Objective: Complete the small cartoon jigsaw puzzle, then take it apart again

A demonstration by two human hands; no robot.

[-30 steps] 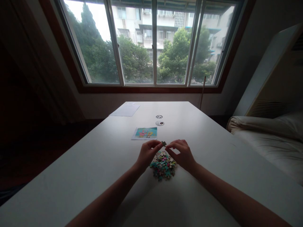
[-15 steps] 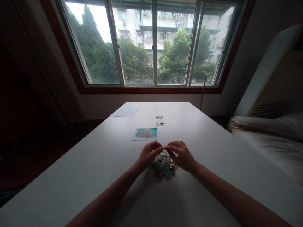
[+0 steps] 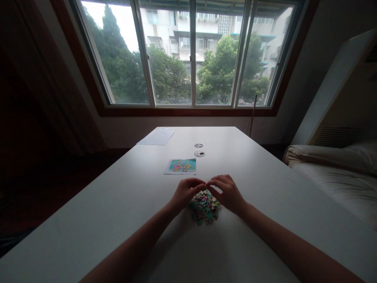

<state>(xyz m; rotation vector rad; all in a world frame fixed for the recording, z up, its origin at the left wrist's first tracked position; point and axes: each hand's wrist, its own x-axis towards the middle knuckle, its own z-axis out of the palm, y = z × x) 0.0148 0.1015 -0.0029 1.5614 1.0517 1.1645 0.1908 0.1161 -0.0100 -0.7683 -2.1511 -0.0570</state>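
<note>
Over the far edge of a heap of small colourful jigsaw pieces (image 3: 205, 210), the fingertips of my two hands meet. My left hand (image 3: 188, 192) comes in from the left, thumb and forefinger pinched on a tiny piece that looks like a jigsaw piece (image 3: 205, 188). From the other side, my right hand (image 3: 226, 192) has its forefinger and thumb closed at the same piece, the other fingers curled behind. The fingers cover most of that piece, so its picture cannot be made out. Just beyond my hands lies a picture card (image 3: 181, 166) with pink and yellow cartoon figures on turquoise.
Two round flat items (image 3: 199, 153) lie farther up the white table (image 3: 118, 196). White paper sheets (image 3: 156, 137) rest at its far left corner. A couch (image 3: 330, 177) stands to the right, and a wide window (image 3: 191, 112) is beyond the table.
My fingertips have shifted slightly to the right and closed in around the small piece. The heap and the card stay where they were.
</note>
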